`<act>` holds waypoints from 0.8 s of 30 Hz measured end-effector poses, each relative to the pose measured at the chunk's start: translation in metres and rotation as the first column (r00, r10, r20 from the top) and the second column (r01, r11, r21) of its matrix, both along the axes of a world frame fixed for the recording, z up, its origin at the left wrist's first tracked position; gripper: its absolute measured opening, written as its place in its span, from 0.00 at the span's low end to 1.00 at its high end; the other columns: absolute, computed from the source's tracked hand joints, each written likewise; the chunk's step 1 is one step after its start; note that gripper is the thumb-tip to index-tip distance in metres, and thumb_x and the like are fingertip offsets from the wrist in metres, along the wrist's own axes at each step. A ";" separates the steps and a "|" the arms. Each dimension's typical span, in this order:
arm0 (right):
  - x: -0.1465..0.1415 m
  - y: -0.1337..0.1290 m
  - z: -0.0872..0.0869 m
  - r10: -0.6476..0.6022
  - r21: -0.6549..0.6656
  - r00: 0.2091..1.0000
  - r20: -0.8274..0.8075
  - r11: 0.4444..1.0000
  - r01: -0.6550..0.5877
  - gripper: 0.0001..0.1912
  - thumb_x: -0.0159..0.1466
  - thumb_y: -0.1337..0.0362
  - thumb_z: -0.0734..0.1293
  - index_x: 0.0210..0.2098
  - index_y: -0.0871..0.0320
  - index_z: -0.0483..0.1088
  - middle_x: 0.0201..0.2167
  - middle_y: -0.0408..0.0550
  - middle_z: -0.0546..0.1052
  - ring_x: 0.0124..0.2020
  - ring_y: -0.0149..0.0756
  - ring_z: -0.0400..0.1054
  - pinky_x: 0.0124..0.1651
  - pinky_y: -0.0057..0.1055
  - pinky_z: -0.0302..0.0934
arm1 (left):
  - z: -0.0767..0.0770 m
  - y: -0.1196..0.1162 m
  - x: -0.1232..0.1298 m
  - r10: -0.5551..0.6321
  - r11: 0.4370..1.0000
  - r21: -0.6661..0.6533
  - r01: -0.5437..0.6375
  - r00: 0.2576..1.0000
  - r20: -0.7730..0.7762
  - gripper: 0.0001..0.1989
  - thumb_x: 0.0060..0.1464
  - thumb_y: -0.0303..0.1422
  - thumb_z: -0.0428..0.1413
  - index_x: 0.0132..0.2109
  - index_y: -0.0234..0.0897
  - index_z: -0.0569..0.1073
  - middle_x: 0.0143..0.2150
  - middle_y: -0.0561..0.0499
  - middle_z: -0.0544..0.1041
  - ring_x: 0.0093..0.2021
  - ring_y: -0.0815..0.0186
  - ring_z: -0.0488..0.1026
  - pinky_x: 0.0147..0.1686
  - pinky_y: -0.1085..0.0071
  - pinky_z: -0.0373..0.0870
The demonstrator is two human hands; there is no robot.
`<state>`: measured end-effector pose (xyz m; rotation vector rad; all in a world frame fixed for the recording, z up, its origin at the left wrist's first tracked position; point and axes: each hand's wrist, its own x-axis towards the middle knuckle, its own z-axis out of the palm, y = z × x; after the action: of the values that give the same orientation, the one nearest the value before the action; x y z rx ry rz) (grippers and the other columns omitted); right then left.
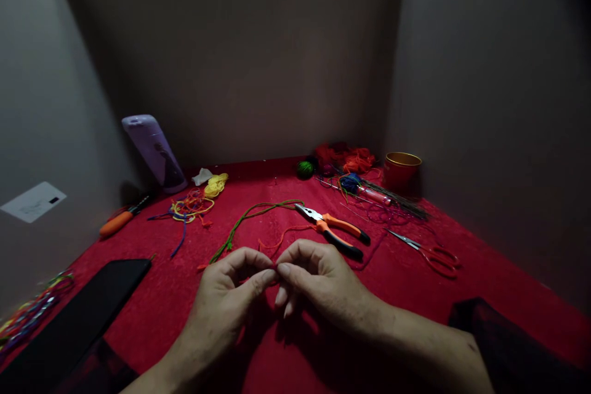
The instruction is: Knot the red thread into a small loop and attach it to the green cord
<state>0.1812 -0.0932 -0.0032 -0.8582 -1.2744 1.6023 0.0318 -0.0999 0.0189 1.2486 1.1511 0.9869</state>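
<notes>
My left hand (231, 289) and my right hand (323, 280) meet low in the middle, thumbs and forefingers pinched tip to tip. Between them is a thin red yarn (274, 266), mostly hidden by the fingertips. An orange-red strand (295, 229) curves over the cloth just beyond the fingers. Behind my left hand runs a green cord (240, 219), whose far end reaches the pliers' tips. The pliers (323, 220), with orange and black handles, lie slightly spread past my right hand.
Scissors (422, 249) lie at right, near a red cup (401, 172) and yarn heap (357, 160). At left are a purple bottle (154, 151), tangled threads (189, 204), an orange-handled tool (117, 223) and a black flat object (87, 308). Grey walls enclose the red cloth (397, 314).
</notes>
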 end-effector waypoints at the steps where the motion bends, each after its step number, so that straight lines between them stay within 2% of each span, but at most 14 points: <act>1: 0.000 0.000 0.000 0.004 0.005 1.000 0.006 1.000 -0.004 0.09 0.59 0.61 0.64 0.30 0.62 0.64 0.19 0.43 0.73 0.17 0.27 0.67 0.21 0.23 0.61 | 0.000 0.000 0.000 0.003 1.000 -0.003 -0.003 1.000 -0.001 0.06 0.45 0.32 0.61 0.30 0.34 0.72 0.21 0.52 0.74 0.19 0.69 0.69 0.20 0.75 0.64; 5: 0.001 0.000 -0.003 0.035 0.028 0.999 0.020 0.999 -0.036 0.09 0.60 0.61 0.63 0.32 0.61 0.64 0.18 0.42 0.72 0.17 0.27 0.67 0.21 0.23 0.62 | -0.001 0.001 -0.002 -0.015 1.000 -0.008 0.015 0.999 -0.031 0.07 0.45 0.32 0.60 0.30 0.33 0.72 0.22 0.51 0.75 0.21 0.68 0.71 0.21 0.73 0.65; 11: 0.001 0.001 -0.006 0.056 0.014 0.998 -0.017 0.998 -0.055 0.08 0.60 0.61 0.63 0.32 0.60 0.62 0.17 0.40 0.71 0.16 0.28 0.67 0.19 0.23 0.62 | -0.006 0.000 -0.004 -0.031 0.999 0.017 0.032 0.997 -0.068 0.06 0.48 0.33 0.58 0.32 0.34 0.71 0.23 0.52 0.74 0.19 0.71 0.68 0.19 0.76 0.60; 17: 0.000 0.002 -0.005 0.088 -0.002 0.995 -0.038 0.996 -0.088 0.08 0.59 0.62 0.64 0.35 0.60 0.63 0.19 0.40 0.71 0.17 0.27 0.67 0.21 0.24 0.63 | -0.003 0.000 -0.004 -0.039 0.997 0.061 0.043 0.997 -0.061 0.04 0.48 0.30 0.58 0.30 0.35 0.70 0.23 0.53 0.74 0.21 0.70 0.70 0.22 0.75 0.64; 20: 0.002 0.001 -0.004 0.080 0.056 0.996 0.043 0.995 -0.083 0.06 0.60 0.63 0.63 0.33 0.61 0.64 0.17 0.39 0.69 0.17 0.27 0.66 0.21 0.24 0.62 | -0.001 -0.001 -0.004 -0.022 0.997 0.066 0.027 0.997 -0.071 0.04 0.47 0.30 0.58 0.29 0.35 0.70 0.24 0.53 0.74 0.23 0.69 0.70 0.24 0.74 0.65; 24: 0.006 0.001 -0.001 0.023 0.213 0.971 0.239 0.974 -0.075 0.06 0.63 0.64 0.61 0.32 0.60 0.65 0.19 0.41 0.70 0.19 0.27 0.66 0.23 0.23 0.59 | 0.002 -0.002 -0.003 -0.016 0.999 0.049 0.020 0.997 -0.081 0.03 0.47 0.29 0.58 0.30 0.34 0.71 0.23 0.55 0.73 0.19 0.72 0.67 0.21 0.75 0.63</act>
<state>0.1872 -0.0926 -0.0044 -0.9002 -1.6196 1.3928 0.0287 -0.1020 0.0209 1.3473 1.1821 0.9647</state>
